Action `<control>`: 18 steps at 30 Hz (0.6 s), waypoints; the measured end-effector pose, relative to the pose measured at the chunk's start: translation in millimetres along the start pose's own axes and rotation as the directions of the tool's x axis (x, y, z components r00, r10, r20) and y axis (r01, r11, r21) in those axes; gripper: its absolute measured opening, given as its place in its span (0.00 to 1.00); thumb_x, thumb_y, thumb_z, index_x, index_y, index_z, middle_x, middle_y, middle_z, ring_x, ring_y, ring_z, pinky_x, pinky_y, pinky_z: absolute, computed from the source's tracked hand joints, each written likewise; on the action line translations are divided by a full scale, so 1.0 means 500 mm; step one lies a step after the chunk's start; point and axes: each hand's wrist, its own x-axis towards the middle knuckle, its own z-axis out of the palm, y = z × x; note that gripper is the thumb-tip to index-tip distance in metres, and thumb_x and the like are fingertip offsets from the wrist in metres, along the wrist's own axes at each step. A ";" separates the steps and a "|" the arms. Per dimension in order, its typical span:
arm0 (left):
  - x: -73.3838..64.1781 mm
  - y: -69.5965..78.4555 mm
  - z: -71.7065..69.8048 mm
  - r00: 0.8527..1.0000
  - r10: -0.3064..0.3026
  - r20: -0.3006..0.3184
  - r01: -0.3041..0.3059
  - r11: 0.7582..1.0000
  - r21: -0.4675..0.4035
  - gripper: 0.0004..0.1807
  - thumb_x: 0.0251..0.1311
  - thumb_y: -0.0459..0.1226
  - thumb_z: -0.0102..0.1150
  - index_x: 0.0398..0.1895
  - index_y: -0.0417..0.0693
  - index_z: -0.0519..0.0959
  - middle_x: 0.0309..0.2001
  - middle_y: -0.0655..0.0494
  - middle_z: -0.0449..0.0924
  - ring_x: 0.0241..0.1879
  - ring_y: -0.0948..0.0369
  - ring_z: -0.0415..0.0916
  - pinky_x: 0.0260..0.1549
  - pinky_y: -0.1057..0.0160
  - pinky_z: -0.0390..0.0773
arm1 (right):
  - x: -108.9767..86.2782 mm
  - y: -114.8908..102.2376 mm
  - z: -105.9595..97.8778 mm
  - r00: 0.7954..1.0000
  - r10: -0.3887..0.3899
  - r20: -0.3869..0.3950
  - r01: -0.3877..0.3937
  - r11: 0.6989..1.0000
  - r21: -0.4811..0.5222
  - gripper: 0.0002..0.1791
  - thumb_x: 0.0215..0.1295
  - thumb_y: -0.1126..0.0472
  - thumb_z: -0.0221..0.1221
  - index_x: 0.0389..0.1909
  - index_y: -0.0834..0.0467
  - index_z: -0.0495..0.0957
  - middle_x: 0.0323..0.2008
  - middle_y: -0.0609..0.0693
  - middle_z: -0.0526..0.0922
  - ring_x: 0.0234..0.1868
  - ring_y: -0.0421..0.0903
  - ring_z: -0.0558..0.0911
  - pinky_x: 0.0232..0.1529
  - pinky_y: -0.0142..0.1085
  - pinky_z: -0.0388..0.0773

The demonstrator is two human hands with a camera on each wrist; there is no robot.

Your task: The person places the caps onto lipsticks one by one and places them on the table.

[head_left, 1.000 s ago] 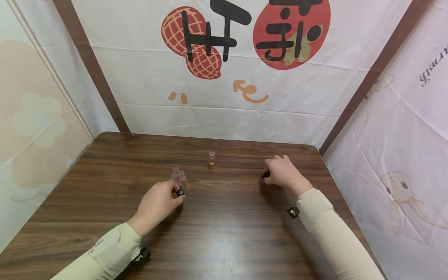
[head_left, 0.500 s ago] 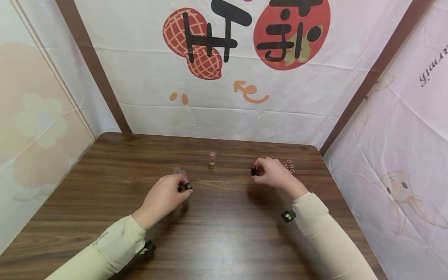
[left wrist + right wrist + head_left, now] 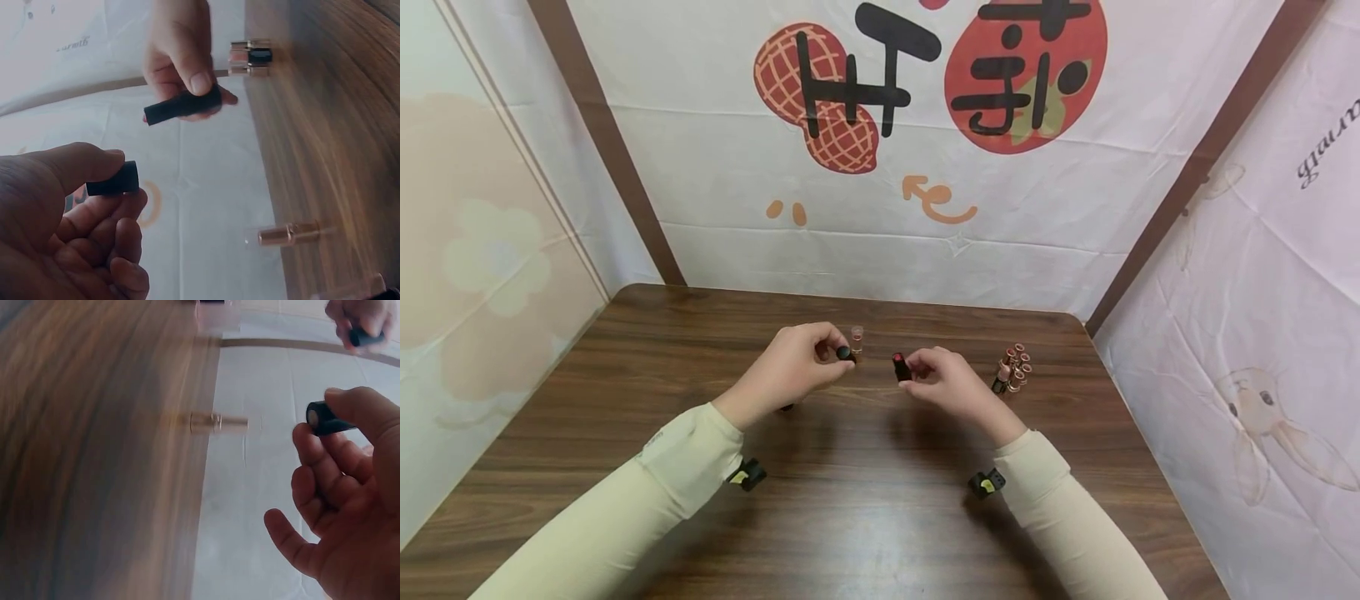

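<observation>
In the head view my left hand [image 3: 793, 362] pinches a short black cap [image 3: 846, 354] between thumb and fingers, above the table. Facing it, my right hand [image 3: 953, 382] holds a black lipstick [image 3: 901, 368] with its red end up. The left wrist view shows this black lipstick [image 3: 178, 107] pinched by thumb and fingers, a small pink edge at its tip. A gap separates it from the black cap [image 3: 115, 181]. Between and behind the hands, a gold lipstick under a clear cap [image 3: 857, 340] stands upright on the table.
Several rose-gold lipsticks [image 3: 1018, 367] stand grouped on the right of the wooden table [image 3: 865, 500]. A small black piece [image 3: 787, 407] shows beneath my left wrist. A white printed cloth [image 3: 880, 258] hangs behind the table's far edge.
The left hand has moved right and away from the clear pieces with the black cap. My right hand has come left from the lipstick group, bringing the black lipstick towards the middle.
</observation>
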 end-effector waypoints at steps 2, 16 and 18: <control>0.008 0.007 -0.001 1.000 0.006 0.000 -0.006 1.000 -0.017 0.08 0.62 0.42 0.71 0.40 0.55 0.82 0.35 0.61 0.82 0.35 0.60 0.75 0.37 0.59 0.77 | 0.000 -0.005 0.011 1.000 -0.020 -0.011 0.020 0.999 0.039 0.12 0.66 0.55 0.70 0.46 0.54 0.84 0.41 0.49 0.82 0.46 0.49 0.81 0.55 0.51 0.79; 0.033 0.029 -0.004 0.998 0.048 0.034 -0.043 0.989 -0.139 0.08 0.62 0.43 0.73 0.39 0.58 0.82 0.34 0.61 0.83 0.33 0.59 0.77 0.31 0.60 0.77 | 0.014 -0.031 0.065 0.985 -0.109 -0.136 0.121 0.989 0.088 0.10 0.61 0.56 0.73 0.42 0.51 0.86 0.39 0.44 0.83 0.43 0.44 0.80 0.48 0.48 0.80; 0.036 0.031 -0.001 0.998 0.053 0.031 -0.048 0.989 -0.139 0.07 0.62 0.44 0.73 0.38 0.58 0.83 0.34 0.62 0.83 0.32 0.59 0.77 0.32 0.59 0.76 | 0.016 -0.038 0.069 0.982 -0.114 -0.149 0.127 0.988 0.083 0.09 0.62 0.56 0.73 0.41 0.50 0.86 0.39 0.43 0.82 0.43 0.44 0.79 0.48 0.47 0.80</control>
